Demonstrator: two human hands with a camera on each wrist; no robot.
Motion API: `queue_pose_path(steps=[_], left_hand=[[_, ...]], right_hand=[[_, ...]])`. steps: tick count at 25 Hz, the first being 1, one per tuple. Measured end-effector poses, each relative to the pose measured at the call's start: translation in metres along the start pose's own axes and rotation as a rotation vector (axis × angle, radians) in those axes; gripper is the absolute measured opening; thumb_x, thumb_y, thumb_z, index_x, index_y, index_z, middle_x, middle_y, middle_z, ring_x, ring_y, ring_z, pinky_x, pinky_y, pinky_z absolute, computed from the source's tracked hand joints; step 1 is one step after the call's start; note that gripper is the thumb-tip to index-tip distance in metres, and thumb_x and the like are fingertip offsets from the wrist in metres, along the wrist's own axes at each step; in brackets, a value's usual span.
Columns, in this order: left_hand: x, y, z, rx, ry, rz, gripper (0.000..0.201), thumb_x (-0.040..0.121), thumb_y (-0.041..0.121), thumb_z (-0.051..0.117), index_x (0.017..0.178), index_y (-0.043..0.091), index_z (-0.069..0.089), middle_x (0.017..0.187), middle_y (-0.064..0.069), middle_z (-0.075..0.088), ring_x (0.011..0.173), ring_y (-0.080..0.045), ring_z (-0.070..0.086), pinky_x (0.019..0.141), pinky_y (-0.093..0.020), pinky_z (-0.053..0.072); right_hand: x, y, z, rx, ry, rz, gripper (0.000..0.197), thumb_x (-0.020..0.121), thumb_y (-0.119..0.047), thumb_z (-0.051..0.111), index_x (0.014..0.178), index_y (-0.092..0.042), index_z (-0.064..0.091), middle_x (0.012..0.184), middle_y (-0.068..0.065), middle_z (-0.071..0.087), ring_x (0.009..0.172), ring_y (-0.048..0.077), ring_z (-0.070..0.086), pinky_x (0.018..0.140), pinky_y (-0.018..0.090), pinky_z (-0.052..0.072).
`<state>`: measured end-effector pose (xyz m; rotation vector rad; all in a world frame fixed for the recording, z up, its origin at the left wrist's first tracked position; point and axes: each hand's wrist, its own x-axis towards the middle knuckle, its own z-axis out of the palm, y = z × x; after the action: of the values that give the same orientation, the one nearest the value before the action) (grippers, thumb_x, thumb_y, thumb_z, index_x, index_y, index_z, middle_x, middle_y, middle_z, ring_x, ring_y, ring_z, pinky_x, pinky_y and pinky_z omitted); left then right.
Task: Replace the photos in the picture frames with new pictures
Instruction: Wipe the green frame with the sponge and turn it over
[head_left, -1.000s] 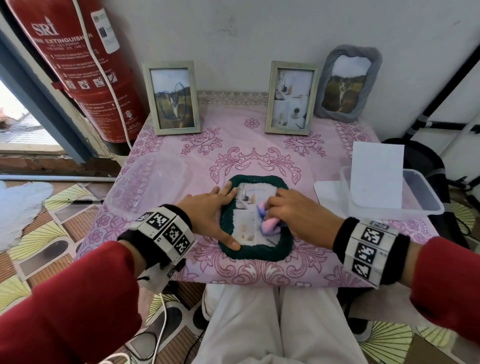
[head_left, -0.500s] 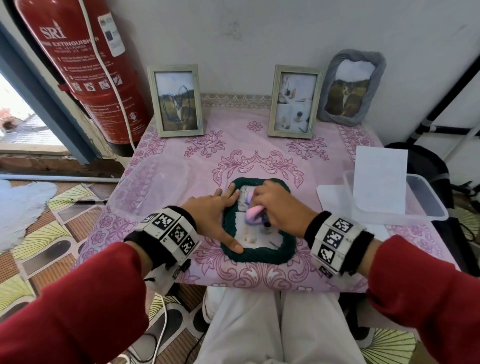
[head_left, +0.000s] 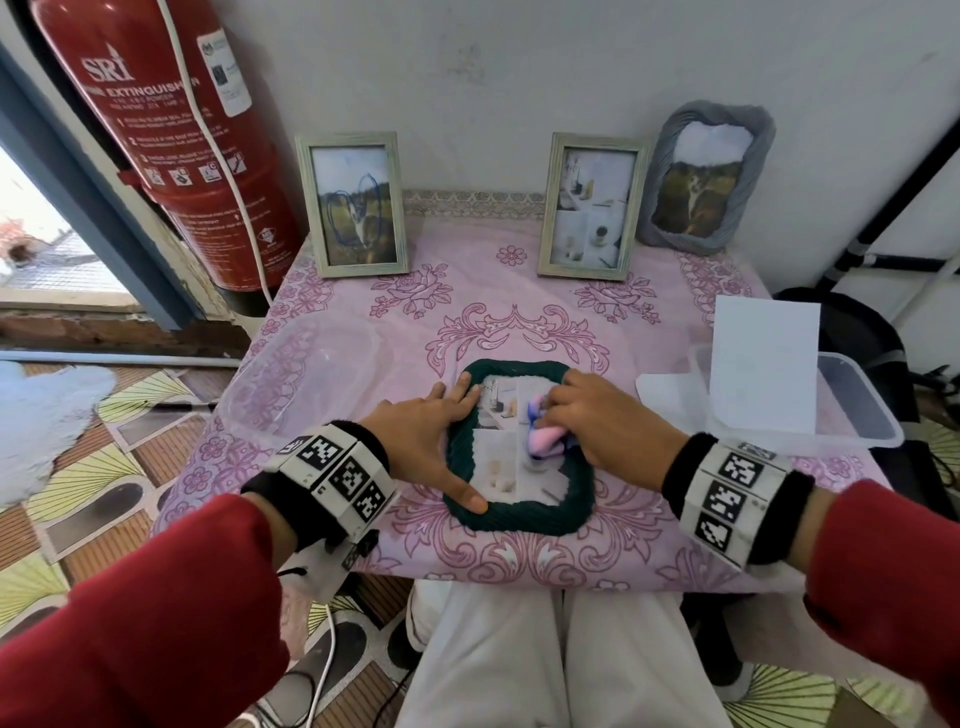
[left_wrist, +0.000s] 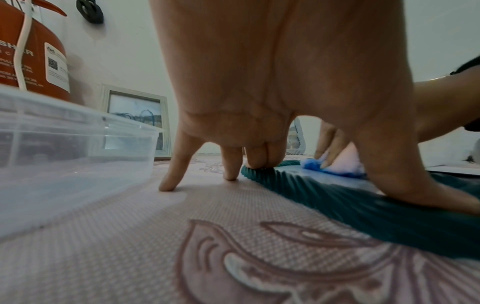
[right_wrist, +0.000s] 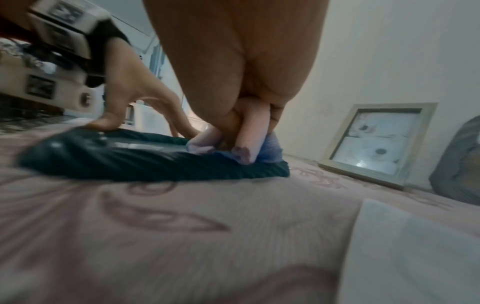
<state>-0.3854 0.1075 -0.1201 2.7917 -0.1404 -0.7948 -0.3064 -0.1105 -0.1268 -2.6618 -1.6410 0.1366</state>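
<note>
Closest to me, the green frame lies flat on the worktop, right in front of my lap. Its long side runs away from me, toward the wall. A photo shows inside it.

My left hand rests on the left side of the green frame. Its fingers are straight and spread. The thumb presses the near left corner, and two fingertips touch the far left corner. It grips nothing; it just holds the green frame down.

My right hand is over the middle of the photo, a bit to the far right. Its fingers are curled around a soft pink and blue cloth, which touches the photo. So both hands are on the green frame, and the right one is nearer the photo. I think I am wiping it.

To the right sits a clear tub with a white sheet standing in it.

Farthest away, three more frames lean on the wall: the left wooden frame, the middle wooden frame and the grey frame.
</note>
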Motion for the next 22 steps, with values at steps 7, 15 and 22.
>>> queue_pose_path(steps=[7, 15, 22], left_hand=[[0.003, -0.001, 0.000, 0.018, 0.000, -0.012, 0.129, 0.056, 0.073, 0.070, 0.147, 0.032, -0.011, 0.155, 0.014, -0.018, 0.146, -0.013, -0.001, 0.113, -0.060, 0.016], [0.004, -0.003, 0.003, -0.009, 0.024, 0.012, 0.129, 0.057, 0.070, 0.071, 0.148, 0.029, -0.010, 0.155, 0.012, -0.018, 0.146, -0.012, -0.004, 0.118, -0.044, 0.017], [0.003, -0.004, 0.004, -0.051, 0.029, 0.032, 0.127, 0.059, 0.066, 0.073, 0.148, 0.028, -0.009, 0.156, 0.009, -0.018, 0.146, -0.013, -0.006, 0.119, -0.042, 0.014]], right_hand=[[0.049, 0.000, -0.003, 0.207, -0.020, 0.038, 0.024, 0.082, 0.003, 0.052, 0.098, 0.000, 0.069, 0.106, 0.013, 0.066, 0.101, 0.027, 0.048, 0.088, 0.034, 0.033], [0.016, -0.033, 0.001, 0.217, -0.066, -0.148, 0.019, 0.073, -0.001, 0.052, 0.081, -0.008, 0.069, 0.094, 0.002, 0.067, 0.090, 0.022, 0.050, 0.086, 0.036, 0.038], [-0.023, -0.020, 0.011, 0.084, -0.040, -0.120, 0.033, 0.085, -0.008, 0.051, 0.115, -0.017, 0.062, 0.117, -0.004, 0.062, 0.102, 0.018, 0.047, 0.090, 0.031, 0.039]])
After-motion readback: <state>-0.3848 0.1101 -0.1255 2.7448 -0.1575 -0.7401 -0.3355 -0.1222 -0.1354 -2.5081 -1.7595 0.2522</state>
